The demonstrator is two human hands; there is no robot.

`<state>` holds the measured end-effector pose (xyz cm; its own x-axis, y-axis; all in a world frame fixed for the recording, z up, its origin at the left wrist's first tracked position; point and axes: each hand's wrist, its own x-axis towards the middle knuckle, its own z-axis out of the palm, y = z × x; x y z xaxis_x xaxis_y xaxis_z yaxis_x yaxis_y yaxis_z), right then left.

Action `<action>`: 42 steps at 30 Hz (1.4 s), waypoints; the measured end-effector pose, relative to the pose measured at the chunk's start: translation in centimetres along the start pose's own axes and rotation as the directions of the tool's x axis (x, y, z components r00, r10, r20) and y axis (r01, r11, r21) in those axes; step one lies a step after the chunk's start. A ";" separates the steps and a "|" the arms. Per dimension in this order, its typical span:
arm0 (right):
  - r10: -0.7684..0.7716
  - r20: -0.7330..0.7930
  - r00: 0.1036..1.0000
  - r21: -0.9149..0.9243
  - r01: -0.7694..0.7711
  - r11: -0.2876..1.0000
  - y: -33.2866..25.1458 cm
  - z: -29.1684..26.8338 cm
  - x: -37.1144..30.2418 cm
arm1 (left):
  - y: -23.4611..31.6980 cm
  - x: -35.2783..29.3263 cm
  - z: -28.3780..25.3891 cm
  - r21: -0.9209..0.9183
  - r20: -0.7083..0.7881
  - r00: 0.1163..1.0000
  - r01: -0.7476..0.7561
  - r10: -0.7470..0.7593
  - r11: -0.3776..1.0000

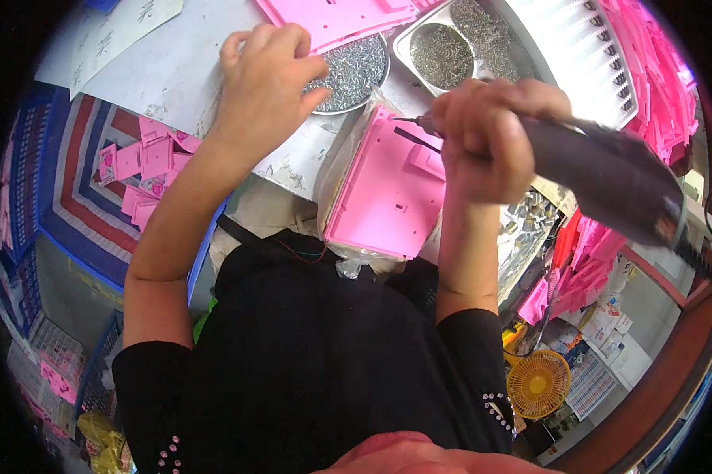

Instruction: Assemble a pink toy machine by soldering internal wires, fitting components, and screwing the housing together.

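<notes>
My left hand [273, 79] reaches over the left side of a round metal pan of small silvery screws [356, 71]. Its fingers are bent, thumb and forefinger apart, and nothing shows between them. In my right hand [494, 130] is a dark electric screwdriver [608, 170], gripped near its front end. The thin bit points left, above the top edge of a pink plastic panel [387, 197]. That panel lies in front of my body on something wrapped in clear plastic. A dark slot and small holes mark its face.
Another pink panel [332, 20] overlaps the pan's far side. Right of it, a metal tray [407, 47] holds a round dish of small fasteners [443, 55]. A white tray [577, 47] carries rows of dark parts. Pink pieces [154, 158] fill a striped bin on the left.
</notes>
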<state>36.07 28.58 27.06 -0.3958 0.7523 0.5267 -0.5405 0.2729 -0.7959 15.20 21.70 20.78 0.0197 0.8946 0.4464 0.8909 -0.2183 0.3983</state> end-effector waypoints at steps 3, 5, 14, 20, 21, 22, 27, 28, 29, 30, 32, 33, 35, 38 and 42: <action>0.041 0.000 0.999 -0.022 -0.041 0.999 1.5 0.1 -0.2 | -0.7 -0.7 1.4 0.018 0.049 0.999 -0.007 0.006 1.000; 0.088 -0.015 0.996 -0.125 -0.089 0.988 1.5 0.6 -0.2 | -0.6 -0.7 1.7 0.001 0.024 1.000 -0.012 0.012 1.000; 0.071 0.304 0.950 -0.659 0.156 0.736 2.3 0.1 0.5 | -0.2 -0.2 2.3 0.069 -0.073 0.997 0.020 -0.015 0.997; 0.123 0.135 0.983 -0.557 -0.028 0.830 2.5 1.0 -0.2 | 0.3 -0.5 1.4 -0.057 0.001 1.000 -0.025 0.026 0.998; 0.129 0.094 0.987 -0.501 -0.065 0.863 2.2 1.3 -0.1 | 0.6 -0.6 1.1 -0.094 -0.021 0.999 -0.028 0.026 0.995; 0.104 0.069 0.992 -0.372 -0.071 0.925 1.3 1.4 -0.1 | 0.9 -1.0 0.8 -0.132 -0.043 0.999 -0.031 0.025 0.991; 0.144 0.124 0.982 -0.282 -0.105 0.954 0.6 0.4 -1.0 | 1.5 -2.0 0.5 -0.263 -0.038 0.999 -0.030 0.021 0.964; 0.155 0.123 0.980 -0.370 -0.100 0.924 0.9 0.5 -1.6 | 1.7 -2.4 0.2 -0.281 -0.030 0.999 -0.026 0.018 0.959; 0.164 0.124 0.979 -0.455 -0.091 0.886 1.2 0.5 -2.0 | 1.9 -2.8 0.1 -0.298 -0.023 1.000 -0.017 0.010 0.954; 0.155 0.154 0.976 -0.485 -0.062 0.872 1.3 0.5 -1.8 | 2.0 -2.9 0.2 -0.318 -0.031 0.999 -0.024 0.016 0.948; 0.148 0.155 0.977 -0.446 -0.065 0.893 1.3 1.0 -1.7 | 2.2 -3.2 0.2 -0.355 -0.048 0.998 -0.044 0.029 0.934; 0.148 0.155 0.977 -0.425 -0.069 0.902 1.4 1.2 -1.7 | 2.4 -3.3 0.3 -0.368 -0.054 0.998 -0.060 0.043 0.928; 0.117 0.172 0.978 -0.479 -0.020 0.877 1.4 1.1 -1.7 | 2.8 -3.6 0.6 -0.394 -0.064 0.995 -0.091 0.071 0.915; 0.037 0.143 0.989 -0.421 0.027 0.907 0.3 1.9 -1.3 | 3.5 -3.8 0.8 -0.420 -0.091 0.993 -0.107 0.075 0.901; 0.016 0.135 0.991 0.131 -0.033 0.991 -1.6 2.8 -0.5 | 4.0 -3.6 0.4 -0.471 -0.081 0.993 -0.109 0.080 0.875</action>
<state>35.02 26.07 28.93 -0.5007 0.6686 0.5498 -0.6195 0.1668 -0.7671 18.87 17.76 20.42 0.0544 0.8397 0.5403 0.5637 -0.4725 0.6775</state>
